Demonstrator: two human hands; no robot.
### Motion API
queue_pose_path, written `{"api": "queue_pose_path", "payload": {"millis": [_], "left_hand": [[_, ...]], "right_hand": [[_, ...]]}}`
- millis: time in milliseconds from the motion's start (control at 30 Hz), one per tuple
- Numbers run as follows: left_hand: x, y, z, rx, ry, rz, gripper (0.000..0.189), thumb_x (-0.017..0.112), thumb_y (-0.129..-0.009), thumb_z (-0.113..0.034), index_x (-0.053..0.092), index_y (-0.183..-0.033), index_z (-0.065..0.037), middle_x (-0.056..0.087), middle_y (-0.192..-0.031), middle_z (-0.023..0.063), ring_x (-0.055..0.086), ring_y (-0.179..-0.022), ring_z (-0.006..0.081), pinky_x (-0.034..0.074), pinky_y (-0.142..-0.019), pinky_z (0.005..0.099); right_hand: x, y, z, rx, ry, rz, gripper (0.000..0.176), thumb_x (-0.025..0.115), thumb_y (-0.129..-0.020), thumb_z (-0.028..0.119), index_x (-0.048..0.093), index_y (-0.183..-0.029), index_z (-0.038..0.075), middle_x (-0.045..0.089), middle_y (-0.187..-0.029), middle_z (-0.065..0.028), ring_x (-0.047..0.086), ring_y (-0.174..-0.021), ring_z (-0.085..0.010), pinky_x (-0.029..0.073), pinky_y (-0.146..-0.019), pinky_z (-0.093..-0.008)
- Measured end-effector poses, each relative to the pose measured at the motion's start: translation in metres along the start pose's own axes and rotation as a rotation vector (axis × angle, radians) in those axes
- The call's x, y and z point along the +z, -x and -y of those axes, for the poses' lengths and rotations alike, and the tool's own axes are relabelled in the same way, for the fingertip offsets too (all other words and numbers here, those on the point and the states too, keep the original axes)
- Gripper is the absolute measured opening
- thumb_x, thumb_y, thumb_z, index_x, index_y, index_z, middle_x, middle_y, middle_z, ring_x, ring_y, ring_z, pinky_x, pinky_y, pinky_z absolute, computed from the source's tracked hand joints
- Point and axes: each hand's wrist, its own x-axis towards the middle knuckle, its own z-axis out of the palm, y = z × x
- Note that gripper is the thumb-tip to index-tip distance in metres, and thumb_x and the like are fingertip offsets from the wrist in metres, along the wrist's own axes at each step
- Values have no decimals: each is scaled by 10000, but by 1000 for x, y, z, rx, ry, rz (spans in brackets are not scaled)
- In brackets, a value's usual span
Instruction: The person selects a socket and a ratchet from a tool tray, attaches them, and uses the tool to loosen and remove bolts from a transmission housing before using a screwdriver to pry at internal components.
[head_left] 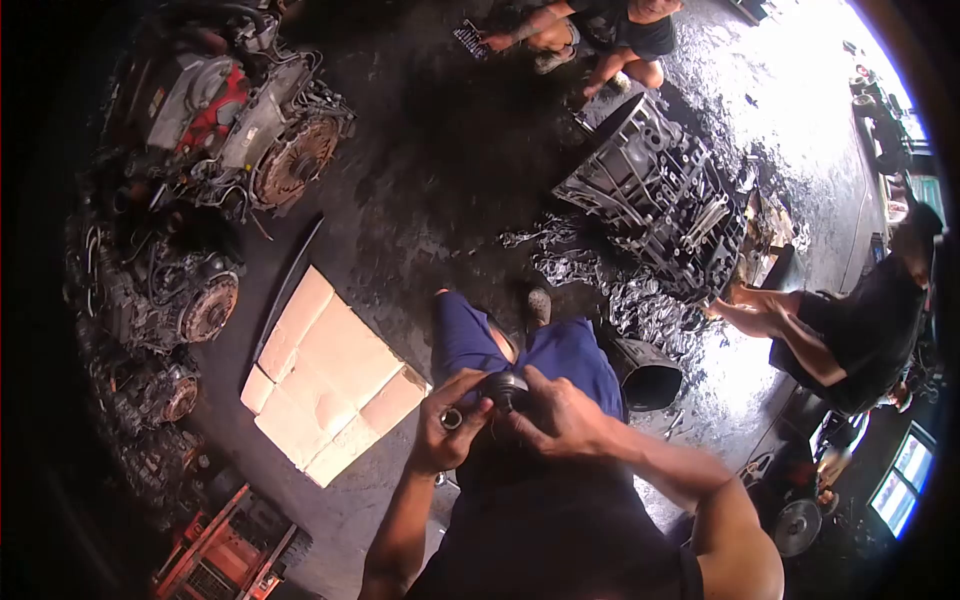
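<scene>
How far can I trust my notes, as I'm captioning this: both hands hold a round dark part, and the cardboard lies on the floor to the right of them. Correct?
Not quite: the head view shows the cardboard on the floor to the left of the left hand and right hand. Both do hold a round dark part.
</scene>
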Motion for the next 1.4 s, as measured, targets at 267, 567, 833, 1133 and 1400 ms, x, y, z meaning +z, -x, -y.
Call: {"api": "queue_pose_path", "payload": {"millis": [267,567,833,1133,1400], "left_hand": [[-99,-203,-10,52,27,177,314,664,-943,-200,637,-1094,74,639,-906,109,622,-835,178,477,-747,300],[-143,-337,-7,-113,-218,343,223,655,-940,-132,680,-1042,65,686,-893,156,657,-795,225,491,-716,323],[-175,-431,37,-229,-347,353,261,653,-948,-175,690,-1059,58,711,-1035,183,695,-959,268,524,-849,349],[-192,-537,64,-399,-265,463,322,644,-966,-235,663,-1125,45,698,-1077,175,678,-1014,263,509,-893,345],[-190,-567,93,-392,-374,361,257,659,-930,-166,678,-1046,62,709,-985,196,702,-921,286,528,-828,359]], "right_hand": [[-39,-167,23,203,-314,-372,386,633,-935,300,481,-1042,-39,623,-686,-197,646,-621,-310,477,-589,-412],[-41,-285,31,357,-370,-788,292,544,-995,220,493,-1093,-50,643,-819,-272,665,-774,-441,494,-654,-456],[-78,-376,-21,523,-442,-653,382,564,-990,270,516,-1127,-83,659,-845,-284,705,-807,-362,515,-679,-432],[-113,-450,-91,461,-570,-650,495,579,-977,318,512,-1215,-111,660,-1006,-270,666,-941,-413,503,-813,-436],[-142,-489,-85,650,-559,-617,496,578,-975,333,519,-1201,-105,652,-987,-306,663,-944,-436,504,-823,-466]]}}
